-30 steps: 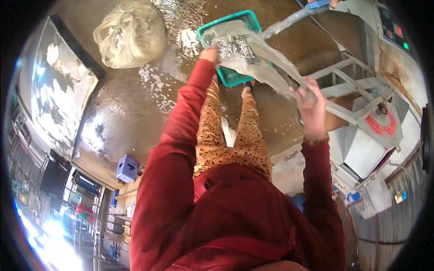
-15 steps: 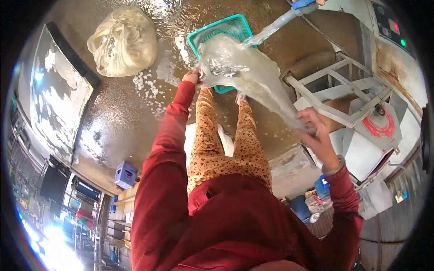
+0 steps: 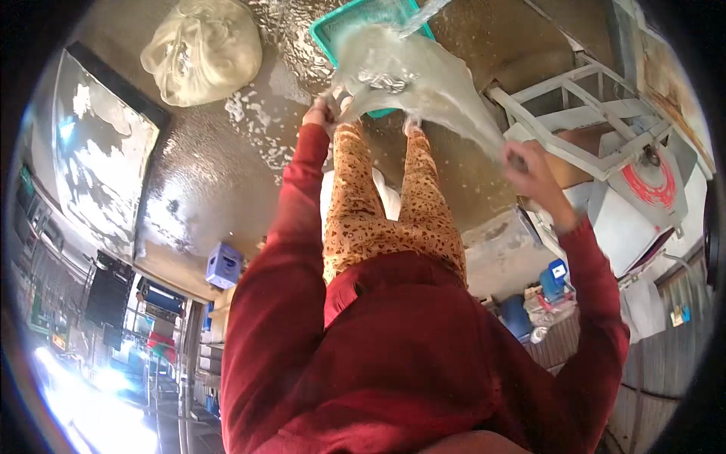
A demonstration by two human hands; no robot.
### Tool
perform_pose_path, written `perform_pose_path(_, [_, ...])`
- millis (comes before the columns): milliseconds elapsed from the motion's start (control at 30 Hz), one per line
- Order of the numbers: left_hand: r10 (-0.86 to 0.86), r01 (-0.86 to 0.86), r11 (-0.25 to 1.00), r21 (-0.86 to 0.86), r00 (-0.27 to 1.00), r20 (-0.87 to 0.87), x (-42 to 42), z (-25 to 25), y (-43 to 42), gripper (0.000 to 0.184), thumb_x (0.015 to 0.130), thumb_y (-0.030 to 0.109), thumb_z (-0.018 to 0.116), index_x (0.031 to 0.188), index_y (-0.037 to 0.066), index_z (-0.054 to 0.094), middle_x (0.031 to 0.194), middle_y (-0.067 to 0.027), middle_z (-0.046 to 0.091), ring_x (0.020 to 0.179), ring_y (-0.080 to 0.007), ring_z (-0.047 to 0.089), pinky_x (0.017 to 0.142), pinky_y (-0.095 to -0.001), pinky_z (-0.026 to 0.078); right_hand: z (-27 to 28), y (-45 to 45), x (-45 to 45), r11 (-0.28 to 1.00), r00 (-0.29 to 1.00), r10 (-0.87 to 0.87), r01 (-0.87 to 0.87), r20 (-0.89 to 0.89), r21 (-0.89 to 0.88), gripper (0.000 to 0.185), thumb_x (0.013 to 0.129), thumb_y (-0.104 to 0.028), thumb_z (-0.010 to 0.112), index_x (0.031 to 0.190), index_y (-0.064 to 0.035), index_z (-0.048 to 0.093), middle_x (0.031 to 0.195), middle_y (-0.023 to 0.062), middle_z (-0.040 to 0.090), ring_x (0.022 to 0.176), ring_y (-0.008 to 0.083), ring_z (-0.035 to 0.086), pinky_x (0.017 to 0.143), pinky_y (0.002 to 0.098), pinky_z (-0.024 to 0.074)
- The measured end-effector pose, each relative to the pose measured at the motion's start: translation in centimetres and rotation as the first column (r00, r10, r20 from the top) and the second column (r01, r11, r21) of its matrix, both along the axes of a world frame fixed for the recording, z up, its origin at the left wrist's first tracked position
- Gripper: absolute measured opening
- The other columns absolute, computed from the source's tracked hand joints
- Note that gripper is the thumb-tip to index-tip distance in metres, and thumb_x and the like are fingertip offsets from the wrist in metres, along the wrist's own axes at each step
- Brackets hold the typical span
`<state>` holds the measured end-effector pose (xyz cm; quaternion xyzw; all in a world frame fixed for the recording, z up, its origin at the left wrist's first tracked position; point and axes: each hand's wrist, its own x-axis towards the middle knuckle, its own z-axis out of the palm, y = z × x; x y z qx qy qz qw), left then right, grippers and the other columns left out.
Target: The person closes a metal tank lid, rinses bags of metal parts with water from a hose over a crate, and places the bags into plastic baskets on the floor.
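Note:
A translucent plastic bag is stretched between my two hands, its wide mouth facing up with water inside. My left hand is closed on the bag's left edge. At the other end, my right hand grips the narrow, bunched part of the bag; it is slightly blurred. A stream of water runs into the bag from above. Beneath the bag is a green plastic basket, largely covered by it.
A tied, full translucent bag sits on the wet floor at the left. To the right stands a white metal frame. A purple crate is at lower left, and a large tilted panel stands at far left.
The view has shifted, so the basket and bag appear higher. The blue-handled pipe and another hand have left the top of view. My right hand has moved up with the bag end.

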<state>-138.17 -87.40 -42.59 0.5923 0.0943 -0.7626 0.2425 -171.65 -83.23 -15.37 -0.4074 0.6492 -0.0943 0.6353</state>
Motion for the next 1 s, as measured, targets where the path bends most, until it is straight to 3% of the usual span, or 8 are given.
perform_pose_path(200, [-0.404,0.464,0.883,-0.073,0.830,0.386,-6.3,-1.6,2.6,0.020,0.079,0.026,0.042,0.090,0.011,0.050,0.053,-0.0039,0.049,0.045,-0.0181,0.045,0.044,-0.0314,0.040,-1.7,-0.8,3.2,0.879,0.840,-0.472,0.473,0.267,0.066,0.014,0.073,-0.016,0.046,0.081,-0.0052,0.048,0.072,-0.0001,0.042,0.070,0.0069,0.041,0.060,0.0202,0.0331])
perform_pose_path(267, [-0.416,0.998,0.037,-0.054,0.065,0.907,-10.7,11.0,3.4,0.021,0.077,0.027,0.044,0.085,0.011,0.054,0.053,-0.0094,0.051,0.051,-0.0231,0.051,0.048,-0.0360,0.041,-10.7,1.4,3.6,0.553,0.428,-0.819,0.765,0.382,0.331,0.020,0.072,-0.017,0.049,0.089,-0.0067,0.048,0.081,0.0013,0.045,0.069,0.0094,0.041,0.062,0.0217,0.0339])
perform_pose_path(467, [-0.681,0.763,0.412,-0.498,0.621,0.388,-9.5,22.5,-1.7,0.034,0.079,0.031,0.048,0.075,-0.001,0.057,0.059,-0.0048,0.052,0.052,-0.0119,0.045,0.049,-0.0242,0.037,-16.1,1.3,3.6,0.583,0.552,-0.809,0.797,0.201,0.160,0.027,0.074,-0.010,0.048,0.100,-0.0089,0.045,0.089,0.0019,0.046,0.077,0.0105,0.043,0.066,0.0222,0.0341])
perform_pose_path(600, [-0.514,0.961,0.157,-0.227,0.276,0.812,-2.9,0.5,0.4,0.027,0.077,0.025,0.041,0.073,0.004,0.057,0.065,-0.0136,0.057,0.059,-0.0247,0.056,0.054,-0.0345,0.045,-2.9,2.2,0.2,0.859,0.892,-0.452,0.428,0.025,0.281,0.038,0.070,-0.017,0.047,0.106,-0.0104,0.039,0.083,-0.0002,0.041,0.067,0.0066,0.036,0.059,0.0211,0.0303])
perform_pose_path(633, [-0.670,0.752,0.658,0.048,0.554,0.494,-3.2,-0.3,-0.2,0.023,0.075,0.022,0.042,0.069,0.005,0.056,0.063,-0.0129,0.056,0.060,-0.0268,0.056,0.052,-0.0375,0.045,-1.6,2.7,0.8,0.927,0.933,-0.352,0.359,-0.075,0.108,0.037,0.067,-0.015,0.048,0.103,-0.0088,0.041,0.080,-0.0002,0.042,0.065,0.0065,0.036,0.057,0.0205,0.0297])
perform_pose_path(767, [-0.362,0.930,-0.341,0.136,-0.263,0.895,-9.6,8.1,0.2,0.021,0.074,0.021,0.041,0.073,0.009,0.058,0.066,-0.0116,0.057,0.061,-0.0281,0.057,0.053,-0.0385,0.045,-5.4,2.3,2.7,0.795,0.786,-0.598,0.555,0.159,0.246,0.033,0.071,-0.012,0.046,0.103,-0.0064,0.042,0.081,0.0003,0.043,0.066,0.0076,0.038,0.058,0.0199,0.0305])
perform_pose_path(900, [-0.265,0.889,-0.436,-0.139,0.021,0.964,-13.0,21.2,1.2,0.017,0.076,0.011,0.041,0.082,0.010,0.056,0.067,-0.0115,0.054,0.052,-0.0269,0.055,0.042,-0.0346,0.044,-16.6,2.3,5.5,0.698,0.652,-0.712,0.697,0.259,0.165,0.038,0.076,-0.019,0.046,0.111,-0.0051,0.035,0.097,0.0044,0.041,0.077,0.0104,0.041,0.071,0.0241,0.0327])
perform_pose_path(1000, [-0.396,0.830,-0.060,-0.555,0.491,0.776,-11.8,19.6,1.0,0.014,0.071,0.019,0.048,0.072,0.007,0.054,0.059,-0.0117,0.052,0.051,-0.0257,0.054,0.045,-0.0336,0.044,-14.1,0.8,4.0,0.682,0.667,-0.729,0.689,0.153,0.247,0.041,0.075,-0.018,0.047,0.112,-0.0056,0.034,0.103,0.0052,0.039,0.085,0.0120,0.043,0.075,0.0239,0.0326])
